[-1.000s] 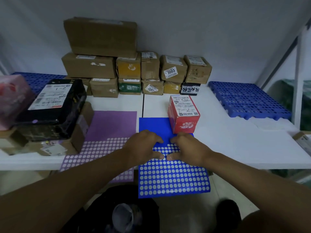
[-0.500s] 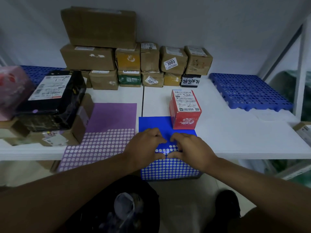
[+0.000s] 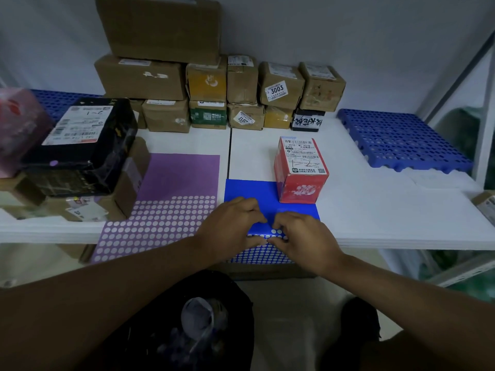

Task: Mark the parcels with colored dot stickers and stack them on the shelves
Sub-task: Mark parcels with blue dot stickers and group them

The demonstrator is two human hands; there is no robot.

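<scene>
Both hands work at the front edge of the white shelf, side by side on the blue sticker sheet; the left hand lies palm down on the sheet with its fingers curled and their tips pressing the paper, and the right hand sits just beside it, fingers bent, with the fingertips meeting the left hand's over a row of white dots; whether either hand actually pinches a sticker or the sheet's edge cannot be told, since the fingertips hide one another; the sheet's lower part hangs over the shelf edge; a red parcel with a white shipping label on top stands upright on the far right corner of the blue sheet, just beyond the right hand and apart from it; to the left lies a purple sticker sheet, its near half covered in pale dots, also overhanging the edge; further left a black parcel with a label and one purple dot rests on a brown box; along the back wall a stack of cardboard parcels stands in two or three layers, one marked 3003; a blue perforated pallet lies at the right rear of the shelf.
</scene>
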